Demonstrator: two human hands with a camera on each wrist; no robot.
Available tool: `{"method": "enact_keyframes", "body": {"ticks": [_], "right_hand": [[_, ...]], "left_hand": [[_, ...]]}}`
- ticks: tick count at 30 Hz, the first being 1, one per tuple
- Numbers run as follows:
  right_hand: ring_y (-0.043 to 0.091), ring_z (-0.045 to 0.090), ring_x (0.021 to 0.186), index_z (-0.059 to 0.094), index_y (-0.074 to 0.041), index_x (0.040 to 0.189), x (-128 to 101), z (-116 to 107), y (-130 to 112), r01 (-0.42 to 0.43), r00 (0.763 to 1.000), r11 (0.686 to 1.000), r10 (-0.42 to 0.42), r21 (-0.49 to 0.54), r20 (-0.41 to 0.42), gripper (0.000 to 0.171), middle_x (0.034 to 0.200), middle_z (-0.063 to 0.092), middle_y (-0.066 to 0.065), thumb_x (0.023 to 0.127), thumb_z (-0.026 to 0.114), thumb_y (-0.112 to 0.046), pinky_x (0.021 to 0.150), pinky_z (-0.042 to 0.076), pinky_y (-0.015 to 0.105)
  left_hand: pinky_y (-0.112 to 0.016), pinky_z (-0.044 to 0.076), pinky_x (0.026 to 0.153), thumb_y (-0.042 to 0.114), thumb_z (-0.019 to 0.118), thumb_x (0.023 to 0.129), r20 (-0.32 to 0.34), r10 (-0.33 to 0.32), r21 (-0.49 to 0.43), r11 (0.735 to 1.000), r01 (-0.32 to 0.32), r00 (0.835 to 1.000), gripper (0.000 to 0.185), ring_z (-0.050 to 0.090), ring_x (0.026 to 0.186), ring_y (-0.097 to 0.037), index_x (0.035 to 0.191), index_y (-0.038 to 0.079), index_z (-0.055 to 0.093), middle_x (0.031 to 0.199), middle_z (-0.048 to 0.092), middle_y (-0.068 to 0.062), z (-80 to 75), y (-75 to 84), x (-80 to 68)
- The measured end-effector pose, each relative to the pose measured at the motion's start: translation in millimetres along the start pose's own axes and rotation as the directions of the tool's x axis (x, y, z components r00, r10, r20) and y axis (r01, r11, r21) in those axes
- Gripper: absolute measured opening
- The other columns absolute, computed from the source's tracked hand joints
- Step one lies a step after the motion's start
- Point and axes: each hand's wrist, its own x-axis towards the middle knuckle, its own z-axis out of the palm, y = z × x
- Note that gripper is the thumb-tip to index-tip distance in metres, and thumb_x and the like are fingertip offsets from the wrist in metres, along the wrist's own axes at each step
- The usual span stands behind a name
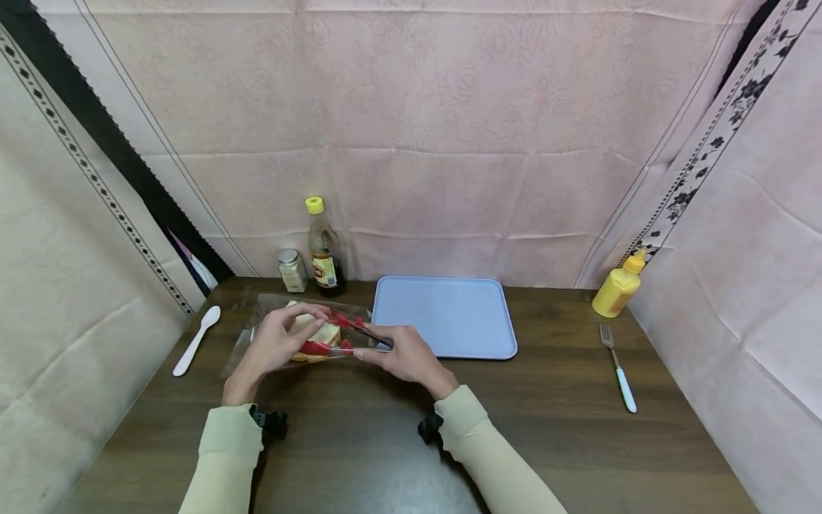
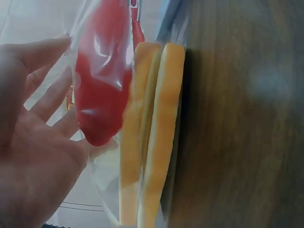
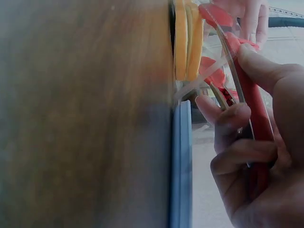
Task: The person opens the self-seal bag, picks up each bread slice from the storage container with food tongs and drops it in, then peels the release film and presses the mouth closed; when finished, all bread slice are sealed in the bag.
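A clear plastic bag [image 1: 252,325] with slices of bread [image 1: 324,334] lies on the dark wooden table [image 1: 552,428]. My left hand [image 1: 276,343] holds the bag from the left, fingers arched over its top. In the left wrist view the fingers [image 2: 42,80] lie against the plastic beside the bread [image 2: 156,133]. My right hand [image 1: 401,353] grips red tongs [image 1: 349,332], whose tips reach into the bag around the bread. The right wrist view shows the fingers [image 3: 242,156] curled round the tongs [image 3: 251,104], with the bread [image 3: 187,38] just beyond.
A pale blue tray [image 1: 443,314] lies right behind my right hand. At the back left stand a brown sauce bottle [image 1: 323,250] and a small jar [image 1: 292,270]. A white spoon [image 1: 195,341] lies left, a fork [image 1: 618,368] right, a yellow mustard bottle [image 1: 619,284] far right.
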Motion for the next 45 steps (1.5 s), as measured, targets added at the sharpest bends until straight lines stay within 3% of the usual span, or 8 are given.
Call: {"method": "enact_keyframes", "body": {"ticks": [7,14,20,24,30,36,43,45], "right_hand": [[0.007,0.039,0.060,0.063,-0.028,0.152,-2.0,3.1,-2.6,0.030,0.997,0.999,-0.032,-0.032,-0.067,0.061,0.117,0.081,0.010,0.099,0.077,-0.055,0.057,0.043,0.024],[0.007,0.041,0.047,0.069,-0.029,0.145,-6.1,1.5,-4.5,-0.037,0.995,0.999,0.035,-0.022,-0.094,0.050,0.074,0.071,0.001,0.102,0.074,-0.053,0.048,0.042,0.024],[0.010,0.058,0.043,0.070,-0.029,0.145,-20.1,-9.4,-1.0,-0.056,0.995,0.996,0.062,0.071,-0.076,0.047,0.064,0.072,0.010,0.102,0.075,-0.048,0.044,0.050,0.027],[0.009,0.056,0.044,0.068,-0.030,0.147,-38.5,-26.7,8.3,-0.059,0.996,0.994,0.064,0.087,-0.056,0.050,0.070,0.073,0.010,0.102,0.076,-0.048,0.044,0.048,0.026],[0.008,0.050,0.057,0.066,-0.030,0.149,-72.5,-61.9,34.8,-0.073,0.989,0.997,0.077,0.033,-0.127,0.055,0.107,0.081,0.000,0.099,0.077,-0.051,0.050,0.043,0.023],[0.015,0.054,0.073,0.064,-0.029,0.152,-105.9,-101.0,64.4,-0.160,0.956,0.986,0.146,-0.037,-0.256,0.064,0.123,0.079,0.010,0.096,0.079,-0.056,0.059,0.046,0.026],[0.020,0.053,0.074,0.059,-0.024,0.157,-144.0,-148.8,98.9,-0.307,0.893,0.948,0.259,-0.078,-0.369,0.077,0.095,0.067,0.012,0.094,0.079,-0.063,0.059,0.044,0.028],[0.019,0.055,0.079,0.058,-0.018,0.158,-153.1,-163.1,107.9,-0.333,0.876,0.937,0.268,-0.102,-0.401,0.080,0.102,0.074,0.011,0.095,0.078,-0.062,0.062,0.045,0.028]], "left_hand": [[-0.080,0.028,0.122,0.042,0.071,0.106,-0.020,0.028,0.011,1.000,-0.028,0.999,0.020,0.057,0.143,-0.038,0.117,0.027,0.078,0.141,0.073,-0.006,0.2,6.1,2.4],[-0.077,0.037,0.119,0.046,0.071,0.105,-0.024,0.031,0.015,0.999,-0.030,0.999,0.022,0.060,0.138,-0.036,0.119,0.030,0.078,0.140,0.074,-0.006,2.0,7.1,4.5],[-0.077,0.031,0.122,0.038,0.073,0.106,-0.039,0.056,0.015,0.998,-0.056,0.998,0.016,0.061,0.139,-0.035,0.116,0.027,0.079,0.137,0.075,-0.006,5.0,7.1,5.6],[-0.077,0.030,0.122,0.033,0.073,0.106,-0.050,0.047,0.032,0.998,-0.046,0.998,0.016,0.061,0.138,-0.037,0.116,0.023,0.079,0.135,0.075,-0.008,7.4,4.6,6.2],[-0.069,0.036,0.121,0.031,0.073,0.106,-0.056,0.053,0.062,0.997,-0.050,0.997,0.021,0.064,0.133,-0.036,0.118,0.015,0.080,0.131,0.077,-0.010,10.5,-1.3,5.3],[-0.065,0.042,0.118,0.030,0.073,0.107,-0.067,0.060,0.119,0.992,-0.052,0.996,0.019,0.067,0.130,-0.033,0.116,0.016,0.081,0.128,0.078,-0.008,10.8,-8.5,2.1],[-0.064,0.045,0.116,0.030,0.073,0.106,-0.058,0.065,0.142,0.988,-0.056,0.996,0.020,0.068,0.128,-0.033,0.118,0.015,0.080,0.127,0.078,-0.008,7.5,-14.4,0.9],[-0.064,0.045,0.115,0.032,0.072,0.107,-0.058,0.061,0.143,0.988,-0.052,0.996,0.021,0.068,0.128,-0.033,0.118,0.016,0.080,0.127,0.079,-0.008,7.1,-15.7,0.7]]}}
